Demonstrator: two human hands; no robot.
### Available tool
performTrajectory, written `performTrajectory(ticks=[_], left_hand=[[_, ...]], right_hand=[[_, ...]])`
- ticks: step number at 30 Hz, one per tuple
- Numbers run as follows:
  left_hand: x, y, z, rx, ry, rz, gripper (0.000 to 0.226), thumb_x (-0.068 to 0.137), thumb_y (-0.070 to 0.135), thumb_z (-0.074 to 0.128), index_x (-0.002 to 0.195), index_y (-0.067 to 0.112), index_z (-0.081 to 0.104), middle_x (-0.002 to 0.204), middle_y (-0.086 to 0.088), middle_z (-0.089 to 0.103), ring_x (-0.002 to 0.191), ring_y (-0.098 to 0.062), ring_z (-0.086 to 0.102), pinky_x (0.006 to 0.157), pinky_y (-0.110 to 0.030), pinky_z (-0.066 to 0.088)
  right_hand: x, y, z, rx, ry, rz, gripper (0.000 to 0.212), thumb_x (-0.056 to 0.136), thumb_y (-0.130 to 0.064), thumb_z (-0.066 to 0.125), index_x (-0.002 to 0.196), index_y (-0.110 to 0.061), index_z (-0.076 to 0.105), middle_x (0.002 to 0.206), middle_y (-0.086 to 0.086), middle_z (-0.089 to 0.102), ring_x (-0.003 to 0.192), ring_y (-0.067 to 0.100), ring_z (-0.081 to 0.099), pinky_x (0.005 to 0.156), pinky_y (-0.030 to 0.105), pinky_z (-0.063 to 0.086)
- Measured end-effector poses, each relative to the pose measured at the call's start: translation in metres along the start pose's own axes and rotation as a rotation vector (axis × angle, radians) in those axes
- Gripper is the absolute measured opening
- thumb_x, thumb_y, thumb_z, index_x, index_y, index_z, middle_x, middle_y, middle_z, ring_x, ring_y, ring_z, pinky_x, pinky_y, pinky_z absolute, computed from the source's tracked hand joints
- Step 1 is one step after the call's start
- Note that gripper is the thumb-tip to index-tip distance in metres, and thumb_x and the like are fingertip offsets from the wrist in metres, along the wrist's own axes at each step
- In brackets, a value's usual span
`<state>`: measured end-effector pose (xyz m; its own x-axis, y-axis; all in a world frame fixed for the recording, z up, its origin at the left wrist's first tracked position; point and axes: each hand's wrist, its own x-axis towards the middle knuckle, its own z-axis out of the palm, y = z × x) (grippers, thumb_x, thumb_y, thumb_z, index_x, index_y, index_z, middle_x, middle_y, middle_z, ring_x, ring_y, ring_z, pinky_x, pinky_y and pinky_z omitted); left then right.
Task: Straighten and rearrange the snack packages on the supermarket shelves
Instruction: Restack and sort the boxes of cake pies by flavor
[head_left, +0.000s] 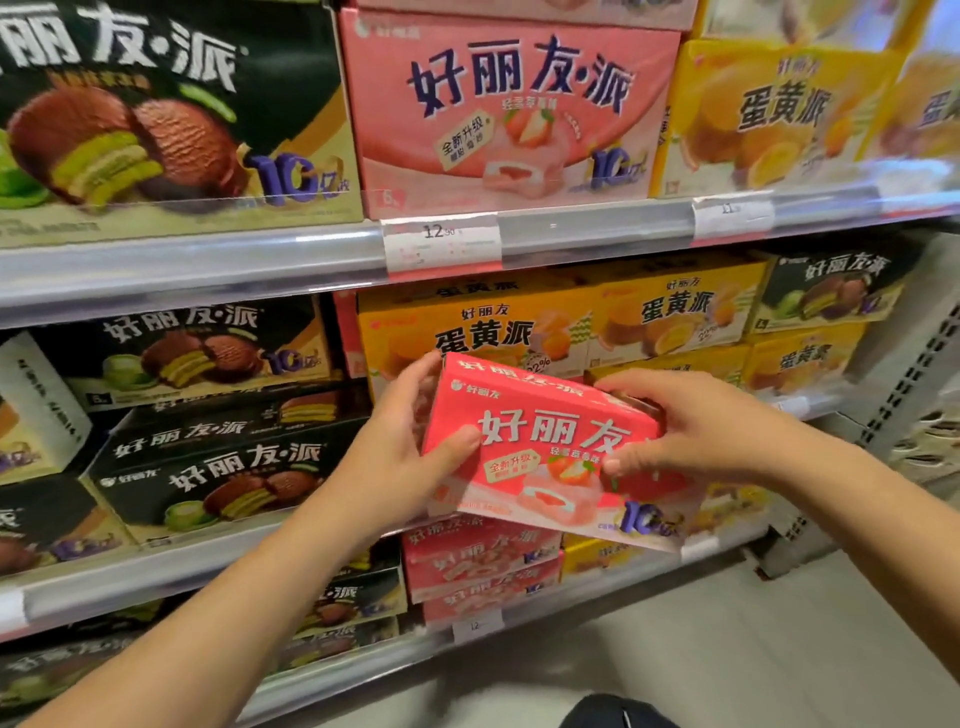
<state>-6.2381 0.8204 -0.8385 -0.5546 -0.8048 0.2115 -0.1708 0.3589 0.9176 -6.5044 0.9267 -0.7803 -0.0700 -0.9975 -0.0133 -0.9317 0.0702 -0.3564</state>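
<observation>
A pink-red strawberry pie box (540, 447) is held in front of the middle shelf, tilted with its right end lower. My left hand (400, 457) grips its left end, thumb across the front face. My right hand (691, 431) grips its right end, fingers over the top edge and thumb on the front. Behind the box stand yellow egg-yolk pie boxes (498, 332) on the middle shelf. More pink boxes (478, 566) are stacked on the shelf below.
Black-green chocolate pie boxes (208, 457) fill the left of the middle shelf. The top shelf carries a large pink box (509, 109), a yellow box (769, 114) and a black-green box (156, 114). A price rail (597, 228) runs below them. Grey floor (727, 649) lies at the lower right.
</observation>
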Motion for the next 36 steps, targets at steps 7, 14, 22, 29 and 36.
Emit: performTrajectory(ticks=[7, 14, 22, 29, 36], left_hand=[[0.046, -0.003, -0.041, 0.852, 0.387, 0.168, 0.087, 0.084, 0.057, 0.063, 0.153, 0.025, 0.02, 0.157, -0.009, 0.015, 0.144, -0.031, 0.015, 0.117, -0.049, 0.02], [0.068, 0.002, -0.048, 0.626, 0.406, 0.103, 0.058, 0.075, 0.034, 0.082, 0.123, 0.025, 0.049, 0.13, -0.007, 0.048, 0.123, -0.03, 0.044, 0.099, -0.047, 0.043], [0.048, 0.008, -0.046, 0.516, 0.345, 0.184, 0.049, 0.077, 0.034, 0.08, 0.11, 0.033, 0.045, 0.117, -0.002, 0.054, 0.105, -0.018, 0.054, 0.079, -0.024, 0.045], [-0.044, 0.002, -0.102, 0.467, 0.36, 0.308, 0.048, 0.064, 0.041, 0.08, 0.1, 0.048, 0.049, 0.116, 0.011, 0.043, 0.102, 0.016, 0.042, 0.071, -0.003, 0.043], [-0.12, -0.048, -0.139, 0.529, 0.255, 0.172, 0.054, 0.058, 0.028, 0.089, 0.097, 0.046, 0.055, 0.12, 0.014, 0.049, 0.113, 0.003, 0.048, 0.087, -0.019, 0.041]], right_hand=[[-0.013, 0.024, -0.013, -0.035, 0.09, -0.001, 0.073, 0.062, -0.055, 0.083, 0.127, -0.042, 0.052, 0.111, -0.02, 0.064, 0.094, 0.001, 0.062, 0.081, 0.035, 0.056], [-0.015, 0.023, -0.019, -0.074, 0.136, -0.009, 0.074, 0.06, -0.055, 0.083, 0.125, -0.043, 0.051, 0.1, -0.026, 0.059, 0.089, 0.002, 0.061, 0.079, 0.031, 0.053], [-0.021, 0.017, -0.031, -0.03, 0.149, -0.05, 0.066, 0.055, -0.056, 0.083, 0.109, -0.059, 0.045, 0.105, -0.03, 0.058, 0.093, 0.0, 0.062, 0.08, 0.03, 0.054], [-0.024, -0.009, -0.068, 0.103, 0.14, -0.1, 0.07, 0.043, -0.056, 0.084, 0.106, -0.063, 0.054, 0.104, -0.029, 0.067, 0.089, -0.002, 0.068, 0.079, 0.033, 0.057], [0.015, -0.053, -0.068, 0.174, 0.098, -0.201, 0.065, 0.052, -0.046, 0.086, 0.111, -0.05, 0.06, 0.104, -0.014, 0.072, 0.092, 0.01, 0.071, 0.075, 0.029, 0.06]])
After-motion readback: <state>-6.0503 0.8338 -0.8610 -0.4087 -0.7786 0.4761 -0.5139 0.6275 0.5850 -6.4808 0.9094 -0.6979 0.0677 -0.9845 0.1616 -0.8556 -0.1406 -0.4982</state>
